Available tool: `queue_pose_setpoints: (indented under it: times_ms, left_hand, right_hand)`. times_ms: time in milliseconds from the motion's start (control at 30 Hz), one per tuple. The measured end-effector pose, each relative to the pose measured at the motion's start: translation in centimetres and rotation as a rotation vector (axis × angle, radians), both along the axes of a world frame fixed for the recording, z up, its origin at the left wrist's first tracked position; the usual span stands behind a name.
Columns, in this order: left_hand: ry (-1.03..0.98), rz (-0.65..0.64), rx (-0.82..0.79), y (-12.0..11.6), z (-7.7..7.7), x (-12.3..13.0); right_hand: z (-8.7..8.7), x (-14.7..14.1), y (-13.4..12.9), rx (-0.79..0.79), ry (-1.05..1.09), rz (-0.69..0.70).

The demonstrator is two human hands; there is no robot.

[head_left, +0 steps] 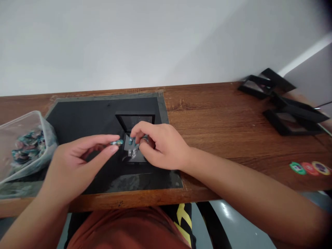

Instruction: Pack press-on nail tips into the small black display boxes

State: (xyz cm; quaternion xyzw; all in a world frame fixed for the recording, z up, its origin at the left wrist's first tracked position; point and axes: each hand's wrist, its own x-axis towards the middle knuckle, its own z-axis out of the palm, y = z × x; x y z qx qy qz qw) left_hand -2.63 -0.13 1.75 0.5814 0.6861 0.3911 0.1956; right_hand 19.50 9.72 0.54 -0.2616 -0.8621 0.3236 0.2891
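Note:
Between its thumb and fingertips, my left hand (77, 157) pinches a small, glossy teal-patterned press-on nail (117, 142), held just left of a black hinged box (135, 113). My right hand (163, 145) reaches over the box with curled fingers, thumb and index apart. Its index fingertip touches another teal press-on nail (130, 140) lying inside. Clear, shiny pieces (134, 153) lie at the front of the box's grey inner surface. My right fingers partly cover more teal pieces there. The lid stands raised at the back.
Under the box lies a black mat (85, 114) with grey edges. At left stands a clear plastic tub (49, 133) of teal-patterned pieces. Several black windowed boxes (293, 121) sit at the far right of the wooden table (207, 114). Round colored stickers (308, 168) lie near its front edge.

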Motion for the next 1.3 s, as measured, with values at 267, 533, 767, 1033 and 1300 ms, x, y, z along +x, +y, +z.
queue_pose_setpoints:
  times_ms: [267, 533, 767, 1033, 1300]
  left_hand:
    - [-0.109, -0.119, 0.007, 1.0, -1.1, 1.8]
    - [-0.104, -0.159, 0.044, 0.7, -1.6, 1.3]
    - [-0.079, -0.161, 0.066, 0.3, -1.6, 1.4]
    - [-0.083, -0.151, 0.165, 0.2, -2.0, 2.0]
    - [-0.177, -0.158, 0.165, 0.3, -2.1, 2.1]
  right_hand:
    - [-0.5, -0.2, -0.4, 0.116, 0.079, 0.019]
    - [-0.9, 0.0, 0.0, 0.189, 0.192, 0.056]
    - [-1.1, -0.1, 0.1, 0.182, 0.192, 0.092]
    - [-1.4, -0.3, 0.0, 0.239, 0.238, 0.052]
    - [-1.2, -0.4, -0.2, 0.174, 0.229, 0.043]
